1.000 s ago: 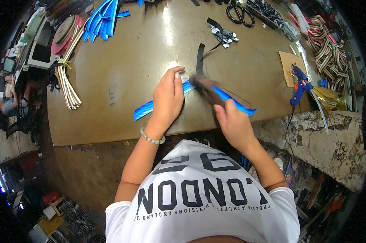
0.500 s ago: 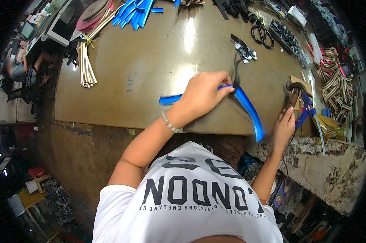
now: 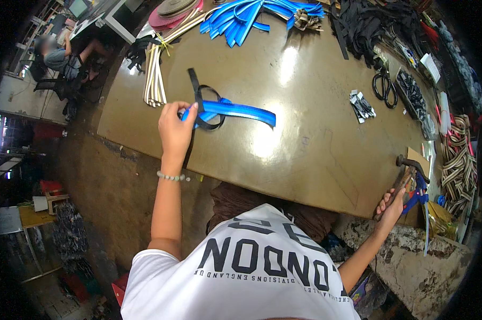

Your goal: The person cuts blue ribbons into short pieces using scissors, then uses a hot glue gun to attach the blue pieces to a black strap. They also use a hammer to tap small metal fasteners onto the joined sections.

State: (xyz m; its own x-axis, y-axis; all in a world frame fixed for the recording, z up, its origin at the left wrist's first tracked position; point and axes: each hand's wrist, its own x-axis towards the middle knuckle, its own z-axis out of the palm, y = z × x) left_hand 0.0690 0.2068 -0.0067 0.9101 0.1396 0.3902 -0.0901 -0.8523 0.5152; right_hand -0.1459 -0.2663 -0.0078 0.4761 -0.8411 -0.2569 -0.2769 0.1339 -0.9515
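Note:
Out over the left part of the table, my left hand (image 3: 175,127) pinches a blue webbing strap (image 3: 238,110) together with a thin black strip (image 3: 193,80). The strap's loose end lies to the right, and the strip curls in a loop around the hand's fingertips. At the table's right edge, my right hand (image 3: 391,205) is wrapped around the wooden handle of a hammer (image 3: 410,161), its dark metal head pointing away from me. Beside the hammer is a blue glue gun (image 3: 418,193) with a pale glue stick hanging down from it.
Black scissors (image 3: 385,88) and a small pile of black-and-white pieces (image 3: 361,106) lie on the right of the table (image 3: 305,154). Blue straps (image 3: 235,24), a tied cream bundle (image 3: 153,74) and black strips (image 3: 363,26) sit along the far side. A person (image 3: 59,56) sits far left.
My left hand has carried the blue strap and black strip from mid-table to the left. My right hand still grips the hammer at the right edge. The whole view has shifted.

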